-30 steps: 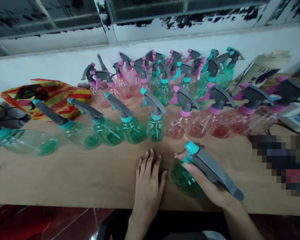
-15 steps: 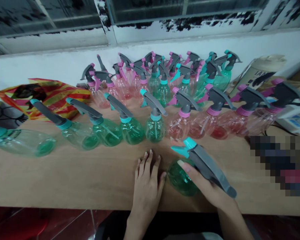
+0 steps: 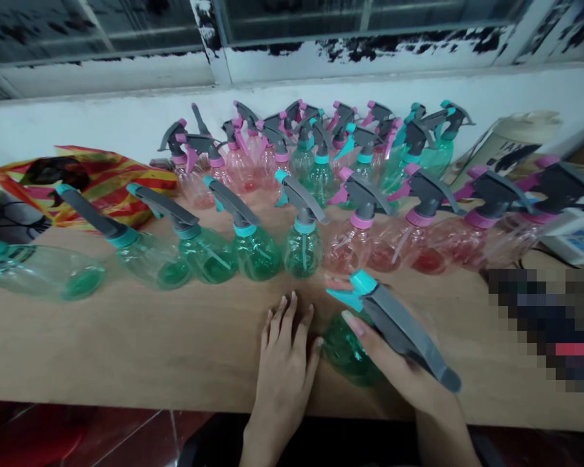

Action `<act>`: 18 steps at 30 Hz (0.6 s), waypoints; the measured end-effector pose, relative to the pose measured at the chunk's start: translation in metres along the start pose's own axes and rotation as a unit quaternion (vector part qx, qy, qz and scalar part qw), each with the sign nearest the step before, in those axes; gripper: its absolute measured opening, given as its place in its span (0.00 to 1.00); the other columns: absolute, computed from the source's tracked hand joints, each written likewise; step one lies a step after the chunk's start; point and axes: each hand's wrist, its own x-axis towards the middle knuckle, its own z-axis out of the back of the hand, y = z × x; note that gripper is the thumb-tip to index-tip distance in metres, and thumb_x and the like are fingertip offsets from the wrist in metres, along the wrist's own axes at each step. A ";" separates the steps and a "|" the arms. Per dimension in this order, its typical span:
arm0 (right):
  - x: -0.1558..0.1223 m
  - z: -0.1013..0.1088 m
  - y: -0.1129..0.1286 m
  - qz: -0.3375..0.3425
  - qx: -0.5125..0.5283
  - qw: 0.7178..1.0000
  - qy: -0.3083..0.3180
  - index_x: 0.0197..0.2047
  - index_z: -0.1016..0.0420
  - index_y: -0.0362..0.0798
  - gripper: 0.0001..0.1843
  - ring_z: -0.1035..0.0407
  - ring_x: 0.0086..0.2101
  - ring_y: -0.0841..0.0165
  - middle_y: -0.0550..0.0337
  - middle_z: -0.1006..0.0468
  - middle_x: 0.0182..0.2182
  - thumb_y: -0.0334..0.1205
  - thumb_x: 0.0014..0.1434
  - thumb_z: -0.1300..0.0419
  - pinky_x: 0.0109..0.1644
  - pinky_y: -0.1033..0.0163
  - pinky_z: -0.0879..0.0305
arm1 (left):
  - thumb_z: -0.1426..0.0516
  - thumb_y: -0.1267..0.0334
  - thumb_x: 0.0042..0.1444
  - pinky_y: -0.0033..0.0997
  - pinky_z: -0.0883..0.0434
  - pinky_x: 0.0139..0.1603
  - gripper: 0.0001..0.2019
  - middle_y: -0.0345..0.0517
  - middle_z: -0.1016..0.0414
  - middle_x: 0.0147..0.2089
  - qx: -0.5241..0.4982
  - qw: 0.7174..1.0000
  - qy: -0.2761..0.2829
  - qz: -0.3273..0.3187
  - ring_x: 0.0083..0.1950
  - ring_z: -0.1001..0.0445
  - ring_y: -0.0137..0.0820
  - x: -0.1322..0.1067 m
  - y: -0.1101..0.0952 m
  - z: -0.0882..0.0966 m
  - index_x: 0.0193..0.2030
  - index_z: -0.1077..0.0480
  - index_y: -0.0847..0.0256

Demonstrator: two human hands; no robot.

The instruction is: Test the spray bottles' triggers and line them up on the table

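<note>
My right hand is closed round the neck of a green spray bottle with a grey and turquoise trigger head. Its thumb lies along the near side; the other fingers are mostly hidden behind the bottle. The bottle is at the near part of the wooden table. Flat on the wood, just left of that bottle, rests my left hand, fingers outstretched and holding nothing. Beyond both hands runs a row of spray bottles, with green ones on the left and pink ones on the right.
A second cluster of pink and green spray bottles stands against the white wall. At the back left lies a red and yellow bag. A pale container is at the back right. A blurred-out patch covers the right side.
The held spray bottle has shifted very slightly left with my right hand. My left hand stays on the table. The view has turned a little.
</note>
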 end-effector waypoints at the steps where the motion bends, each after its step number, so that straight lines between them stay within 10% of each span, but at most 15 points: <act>1: 0.000 -0.001 0.000 0.007 -0.004 1.000 0.000 0.43 0.28 0.56 0.06 0.23 0.38 0.66 0.63 0.19 0.35 0.40 0.62 0.43 0.48 0.61 0.26 | 0.51 0.64 0.67 0.58 0.41 0.66 0.21 0.57 0.44 0.71 -0.001 1.000 0.001 0.000 0.72 0.48 0.45 0.000 0.000 0.001 0.66 0.41 0.62; 18: -0.002 -0.001 0.004 -0.027 0.027 0.999 -0.021 0.44 0.26 0.58 0.08 0.23 0.41 0.62 0.63 0.19 0.39 0.40 0.61 0.42 0.43 0.60 0.25 | 0.51 0.65 0.67 0.57 0.39 0.66 0.22 0.57 0.42 0.70 0.013 1.000 0.003 0.003 0.72 0.46 0.46 0.001 -0.003 0.003 0.66 0.42 0.61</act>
